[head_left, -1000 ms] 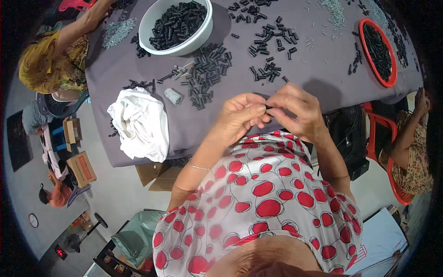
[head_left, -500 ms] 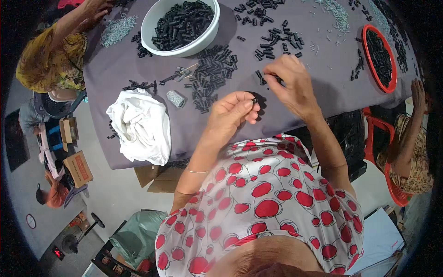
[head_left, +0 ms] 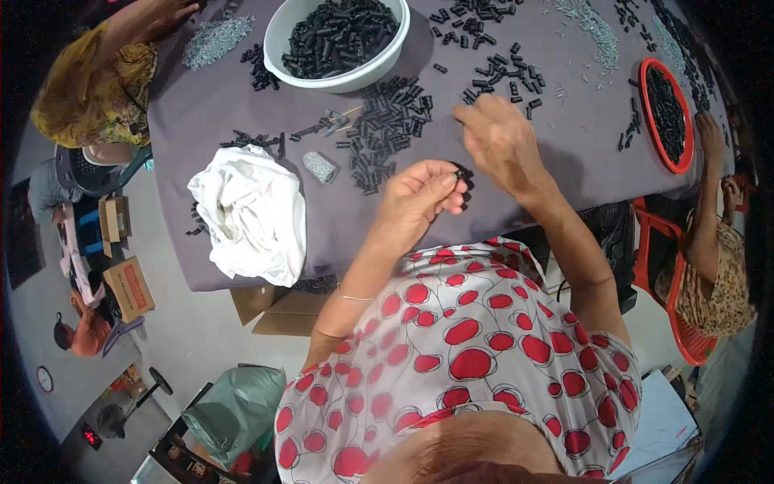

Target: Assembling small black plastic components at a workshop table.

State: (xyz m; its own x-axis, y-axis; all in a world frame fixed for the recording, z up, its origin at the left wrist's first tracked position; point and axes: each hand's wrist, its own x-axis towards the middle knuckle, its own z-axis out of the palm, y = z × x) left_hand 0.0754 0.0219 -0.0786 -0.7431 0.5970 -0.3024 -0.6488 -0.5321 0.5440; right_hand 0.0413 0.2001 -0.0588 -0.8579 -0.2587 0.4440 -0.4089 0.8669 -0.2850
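My left hand (head_left: 423,198) pinches a small black plastic part (head_left: 459,174) between thumb and forefinger, just above the grey tablecloth. Close by on its right, my right hand (head_left: 501,145) is bent downward with its fingers drawn together. Whatever those fingers may hold is hidden behind the hand. Beyond my left hand spreads a heap of short black plastic parts (head_left: 395,121). More loose black parts (head_left: 512,74) lie past my right hand. To the left is a small silvery-grey cylinder (head_left: 320,167), with thin sticks (head_left: 343,119) near it.
A white basin (head_left: 347,81) full of black parts stands at the back, and a red tray (head_left: 688,153) of them at the right. A crumpled white cloth (head_left: 246,218) covers the left front. Small silvery pieces (head_left: 218,44) lie piled near a co-worker's arm (head_left: 133,36). Another co-worker's hand (head_left: 709,137) is at the right edge.
The whole view has shifted slightly, moving the table's things to the right. My right hand has come a little closer to my left over the cloth. My left hand keeps its pinch.
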